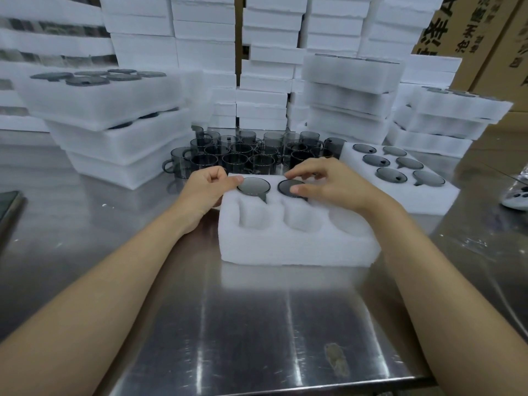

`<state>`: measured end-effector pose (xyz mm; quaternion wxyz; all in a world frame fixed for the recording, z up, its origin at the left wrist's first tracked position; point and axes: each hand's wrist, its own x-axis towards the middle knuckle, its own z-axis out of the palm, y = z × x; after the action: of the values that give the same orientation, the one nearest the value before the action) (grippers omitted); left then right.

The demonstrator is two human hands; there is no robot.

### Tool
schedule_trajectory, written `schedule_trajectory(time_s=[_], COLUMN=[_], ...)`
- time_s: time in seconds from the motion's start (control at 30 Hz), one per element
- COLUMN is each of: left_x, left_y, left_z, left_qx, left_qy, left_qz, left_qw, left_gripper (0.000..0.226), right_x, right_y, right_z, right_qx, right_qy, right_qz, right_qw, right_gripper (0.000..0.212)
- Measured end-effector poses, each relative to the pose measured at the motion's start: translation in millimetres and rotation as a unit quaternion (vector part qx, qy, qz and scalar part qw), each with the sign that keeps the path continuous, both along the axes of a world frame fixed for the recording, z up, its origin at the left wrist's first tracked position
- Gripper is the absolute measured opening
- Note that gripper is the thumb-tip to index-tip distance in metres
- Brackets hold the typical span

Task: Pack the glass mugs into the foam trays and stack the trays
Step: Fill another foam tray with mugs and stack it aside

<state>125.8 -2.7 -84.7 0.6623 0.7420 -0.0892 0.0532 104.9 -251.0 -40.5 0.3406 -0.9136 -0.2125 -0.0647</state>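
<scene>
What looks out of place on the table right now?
The left stack of filled trays sits askew, each tray twisted off the one below. A brownish smear marks the steel table near its front edge. Nothing looks spilled or broken.

- Steel worktop (257,324): shiny, streaked with reflections.
- Brown cardboard boxes (485,32), dark print, stood far right.
- Dark flat device (8,204) lay at left edge.
- Brownish smudge (337,360) near front edge.
</scene>
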Motion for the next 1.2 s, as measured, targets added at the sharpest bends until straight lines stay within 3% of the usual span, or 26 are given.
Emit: schedule_trajectory(time_s=[0.23, 0.33, 0.5, 0.63, 0.73, 0.9, 1.07, 1.2], left_x=[-1.1, -2.6, -4.8, -4.4, -2.5, 6.1, 7.3, 10.2], left_y=[-0.5, -0.6, -1.2, -2.5, -0.4, 17.4, 15.6, 16.1], left_z=[1.1, 1.6, 2.2, 2.1, 3.0, 11.1, 10.1, 9.8], left_qx=[0.002, 0.002, -0.011, -0.026, -0.053, -0.168, -0.193, -0.182], left_qy=[-0.003, -0.004, -0.005, -0.009, -0.010, 0.009, 0.017, 0.022], left_qz=[0.003, 0.000, -0.006, 0.008, 0.062, 0.157, 0.143, 0.135], left_qw=[1.000, 1.000, 1.000, 1.000, 0.997, 0.973, 0.971, 0.974], left_gripper=[0.042, 0.042, 0.042, 0.043, 0.044, 0.042, 0.044, 0.042], right_x=[2.2, 5.7, 21.0, 26.0, 25.4, 29.2, 50.8, 66.4], right_y=[-1.6, -6.1, -35.0, -44.0, -33.3, -12.7, -18.5, -15.8], right_z=[-1.3, -0.7, -7.4, -20.6, -24.5, -43.9, -53.8, -55.7], right_qx=[0.016, 0.123, 0.285, 0.185, 0.174, 0.324, 0.141, 0.025], right_qy=[-0.002, -0.006, -0.032, -0.026, -0.029, 0.032, -0.090, -0.069], right_qz=[0.004, -0.019, -0.241, -0.345, -0.343, -0.248, -0.231, -0.225], right_qw=[1.000, 0.992, 0.927, 0.920, 0.923, 0.912, 0.958, 0.972], right_gripper=[0.026, 0.020, 0.031, 0.031, 0.031, 0.027, 0.032, 0.024])
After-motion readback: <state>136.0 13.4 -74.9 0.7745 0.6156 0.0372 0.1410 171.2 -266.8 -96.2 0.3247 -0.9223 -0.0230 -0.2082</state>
